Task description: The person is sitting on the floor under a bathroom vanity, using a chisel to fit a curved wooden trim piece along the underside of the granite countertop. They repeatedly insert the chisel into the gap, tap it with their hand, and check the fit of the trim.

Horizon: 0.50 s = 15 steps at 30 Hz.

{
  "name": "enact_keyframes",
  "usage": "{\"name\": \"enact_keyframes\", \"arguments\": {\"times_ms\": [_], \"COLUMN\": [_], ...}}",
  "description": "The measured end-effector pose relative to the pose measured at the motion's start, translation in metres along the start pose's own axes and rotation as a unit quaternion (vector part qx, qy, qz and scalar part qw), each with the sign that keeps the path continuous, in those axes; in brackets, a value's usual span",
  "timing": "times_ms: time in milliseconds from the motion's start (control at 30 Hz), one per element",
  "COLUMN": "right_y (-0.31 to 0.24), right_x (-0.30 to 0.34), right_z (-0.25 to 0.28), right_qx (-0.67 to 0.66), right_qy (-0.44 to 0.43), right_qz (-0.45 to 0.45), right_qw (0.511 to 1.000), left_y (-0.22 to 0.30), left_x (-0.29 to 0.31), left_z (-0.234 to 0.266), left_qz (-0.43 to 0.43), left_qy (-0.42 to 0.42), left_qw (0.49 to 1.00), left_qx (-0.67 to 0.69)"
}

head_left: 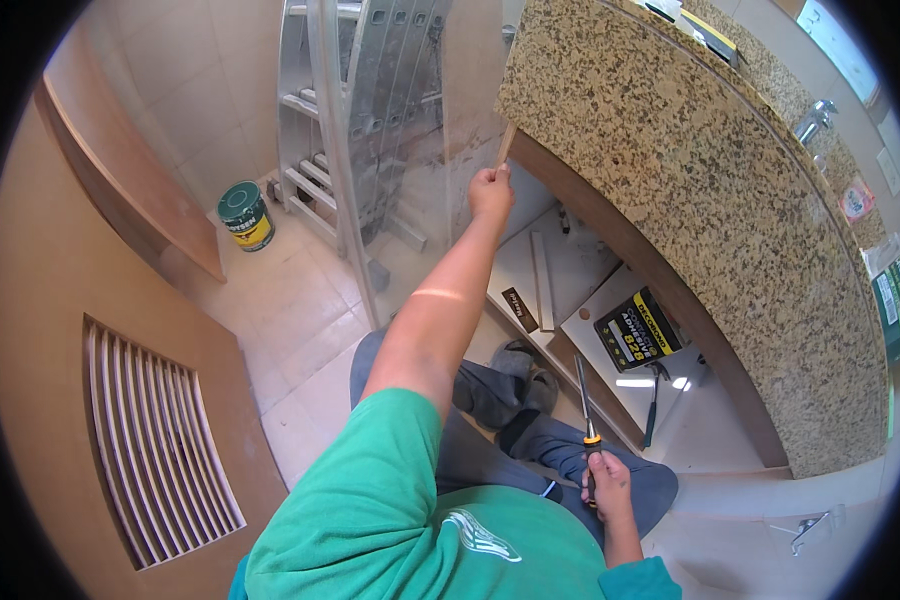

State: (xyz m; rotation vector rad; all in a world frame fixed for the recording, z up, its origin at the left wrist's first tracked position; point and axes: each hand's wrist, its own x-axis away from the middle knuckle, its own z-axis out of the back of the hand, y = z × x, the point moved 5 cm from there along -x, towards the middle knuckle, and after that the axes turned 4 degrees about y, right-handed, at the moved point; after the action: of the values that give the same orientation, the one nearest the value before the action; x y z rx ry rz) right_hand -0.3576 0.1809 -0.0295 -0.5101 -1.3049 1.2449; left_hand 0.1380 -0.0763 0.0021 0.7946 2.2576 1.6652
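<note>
in the head view, the left hand (492, 190) is closed round a thin wood strip (507, 146) just beside the left corner of the counter (660, 180). the right hand (610, 482) grasps a chisel (592, 442) by its black and orange handle, blade pointing away from the body, near the front edge of the cabinet (725, 435). inside lie a hammer (652, 415) and a black and yellow tin (632, 335).
</note>
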Motion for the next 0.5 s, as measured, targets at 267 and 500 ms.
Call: {"name": "enact_keyframes", "arguments": {"times_ms": [267, 500], "right_y": [-0.013, -0.014], "right_x": [-0.007, -0.012], "right_z": [-0.011, -0.007], "right_qx": [-0.005, 0.013], "right_qy": [-0.001, 0.015], "right_qz": [0.005, 0.004], "right_qw": [1.0, 1.0], "left_y": [0.013, 0.026], "left_x": [-0.035, -0.024], "left_z": [0.019, 0.017], "left_qz": [-0.221, -0.088], "left_qy": [0.056, -0.034], "left_qw": [0.973, 0.994], "left_qx": [-0.026, -0.054]}}
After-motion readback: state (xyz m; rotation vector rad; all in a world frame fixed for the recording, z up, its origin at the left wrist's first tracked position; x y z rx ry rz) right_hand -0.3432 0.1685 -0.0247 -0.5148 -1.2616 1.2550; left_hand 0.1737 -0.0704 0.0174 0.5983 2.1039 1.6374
